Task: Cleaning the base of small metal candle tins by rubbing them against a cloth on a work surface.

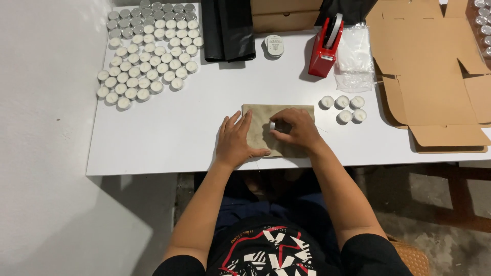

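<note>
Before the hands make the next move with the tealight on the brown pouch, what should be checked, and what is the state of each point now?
1. Left hand lies flat on the brown pouch, holding it down: ok.
2. Right hand grips a tealight over the pouch: ok.
3. Pouch mouth open for the tealight: cannot tell, the hands cover it.
4. Spare tealights lie right of the pouch, near the right hand: ok.
5. Red tape dispenser stands behind the pouch, apart from it: ok.
</note>
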